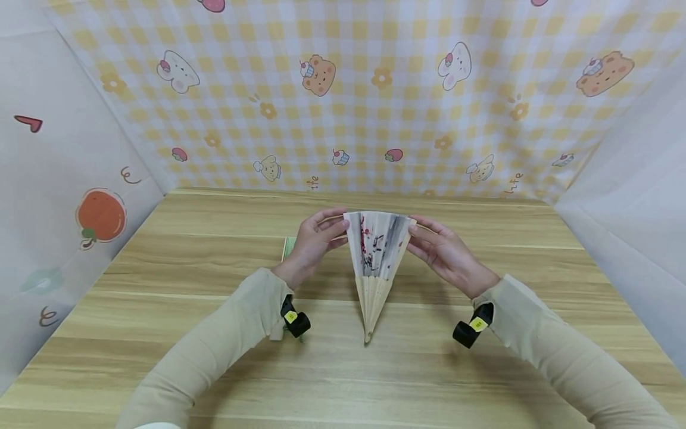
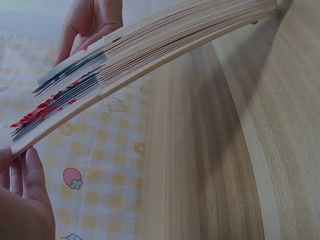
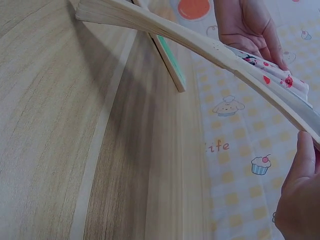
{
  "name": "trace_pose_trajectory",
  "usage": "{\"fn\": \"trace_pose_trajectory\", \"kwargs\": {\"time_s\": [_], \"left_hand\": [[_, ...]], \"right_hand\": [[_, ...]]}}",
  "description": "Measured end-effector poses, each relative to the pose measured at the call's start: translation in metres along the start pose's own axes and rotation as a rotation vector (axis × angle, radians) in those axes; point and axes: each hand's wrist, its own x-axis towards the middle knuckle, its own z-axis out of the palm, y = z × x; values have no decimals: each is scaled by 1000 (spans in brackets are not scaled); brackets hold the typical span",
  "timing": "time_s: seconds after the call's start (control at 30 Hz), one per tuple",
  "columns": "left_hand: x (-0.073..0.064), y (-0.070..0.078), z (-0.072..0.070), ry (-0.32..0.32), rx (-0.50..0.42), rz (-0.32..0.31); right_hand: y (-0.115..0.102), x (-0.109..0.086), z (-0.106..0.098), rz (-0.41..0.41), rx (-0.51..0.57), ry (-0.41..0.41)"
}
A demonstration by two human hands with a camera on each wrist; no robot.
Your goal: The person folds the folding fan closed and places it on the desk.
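Observation:
A folding fan [image 1: 377, 247] stands partly spread in the head view, its pleated leaf printed with red blossoms and grey strokes, its pale wooden ribs meeting at the pivot end near me. My left hand [image 1: 316, 241] pinches the leaf's upper left edge between thumb and fingers. At the upper right edge, my right hand [image 1: 445, 250] pinches the other outer rib. The left wrist view shows the fan's [image 2: 115, 60] stacked pleats and ribs edge-on, tilted above the table. In the right wrist view the fan [image 3: 220, 55] slants between both hands, its pivot end near the tabletop.
On the wooden table [image 1: 214, 262], a green and pale wood flat object [image 1: 289, 245] lies under my left forearm, mostly hidden; its edge [image 3: 172, 65] shows in the right wrist view. A yellow checked cloth [image 1: 354, 119] hangs behind the table, with white sheets at both sides.

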Motion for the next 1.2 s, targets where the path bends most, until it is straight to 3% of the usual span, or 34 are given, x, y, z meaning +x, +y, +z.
{"fn": "trace_pose_trajectory", "kwargs": {"time_s": [0.63, 1.2], "left_hand": [[-1, -1, 5, -79, 14, -5], [-2, -1, 9, -108, 27, -33]], "right_hand": [[2, -2, 5, 5, -29, -29], [5, -3, 8, 18, -38, -46]]}}
